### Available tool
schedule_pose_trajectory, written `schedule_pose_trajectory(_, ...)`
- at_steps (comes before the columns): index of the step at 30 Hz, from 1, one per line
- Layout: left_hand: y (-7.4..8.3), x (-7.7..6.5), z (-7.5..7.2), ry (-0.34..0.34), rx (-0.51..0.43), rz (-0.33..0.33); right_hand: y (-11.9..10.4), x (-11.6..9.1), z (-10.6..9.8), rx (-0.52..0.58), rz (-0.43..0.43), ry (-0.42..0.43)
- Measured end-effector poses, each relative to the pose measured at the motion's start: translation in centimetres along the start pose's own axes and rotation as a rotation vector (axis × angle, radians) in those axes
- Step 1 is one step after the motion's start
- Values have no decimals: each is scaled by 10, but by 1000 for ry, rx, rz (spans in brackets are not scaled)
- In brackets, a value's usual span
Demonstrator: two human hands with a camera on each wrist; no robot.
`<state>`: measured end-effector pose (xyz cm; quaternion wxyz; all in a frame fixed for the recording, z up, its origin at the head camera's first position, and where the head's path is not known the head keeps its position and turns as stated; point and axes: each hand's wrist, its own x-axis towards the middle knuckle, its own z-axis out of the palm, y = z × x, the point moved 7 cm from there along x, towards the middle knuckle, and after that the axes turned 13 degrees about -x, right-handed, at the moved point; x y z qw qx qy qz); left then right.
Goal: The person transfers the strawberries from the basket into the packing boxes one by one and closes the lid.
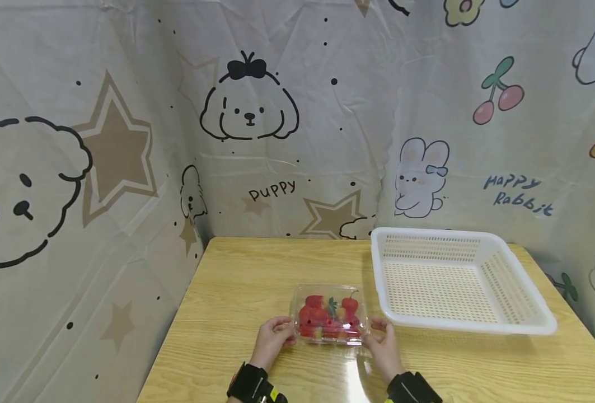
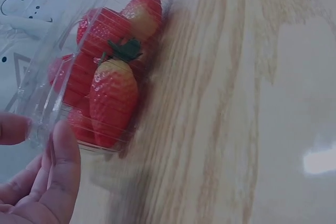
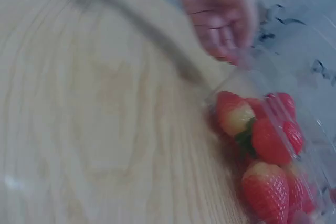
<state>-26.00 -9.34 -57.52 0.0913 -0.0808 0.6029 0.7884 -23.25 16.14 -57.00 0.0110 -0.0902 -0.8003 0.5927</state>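
Observation:
A clear plastic clamshell box (image 1: 327,342) sits near the front of the wooden table, holding several red strawberries (image 1: 313,314), some with pale yellow tops and green leaves. At its right rear is a round red fruit (image 1: 350,304) with a thin stem. My left hand (image 1: 272,339) pinches the box's left edge; in the left wrist view its thumb (image 2: 65,156) lies against the rim, opposite a finger. On the other side, my right hand (image 1: 385,348) pinches the front right corner. The right wrist view shows strawberries (image 3: 266,191) through the box wall and the left hand (image 3: 223,14) beyond.
To the right, a white plastic basket (image 1: 473,328) with a perforated bottom and sides stands close to the box. Patterned cloth (image 1: 287,168) hangs behind and beside the wooden table (image 1: 257,268). Black bands (image 1: 251,382) are worn on both wrists.

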Motion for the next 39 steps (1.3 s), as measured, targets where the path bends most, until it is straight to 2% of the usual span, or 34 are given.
schedule_pose_trajectory(5,-3,2,0,-19,-21,-8,14,2,0,199,147,-82)
schedule_pose_trajectory(11,4,-2,3,-4,-7,1,14,1,2,268,231,-165)
schedule_pose_trajectory(15,5,-4,4,-3,-5,9,13,0,1,276,248,-173)
schedule_pose_trajectory(23,7,-3,5,-7,5,14,12,1,1,284,204,-159)
schedule_pose_trajectory(25,6,-2,5,-3,15,15,14,3,0,263,193,-178)
schedule_pose_trajectory(28,8,-2,6,-17,86,33,13,3,-4,128,149,-234)
schedule_pose_trajectory(32,18,-3,3,-69,301,93,2,1,-20,-218,1,-314)
schedule_pose_trajectory(36,43,0,-6,-98,505,194,-20,-1,-42,-541,-231,-424)
schedule_pose_trajectory(39,69,6,-14,-92,652,287,-46,-1,-64,-662,-365,-512)
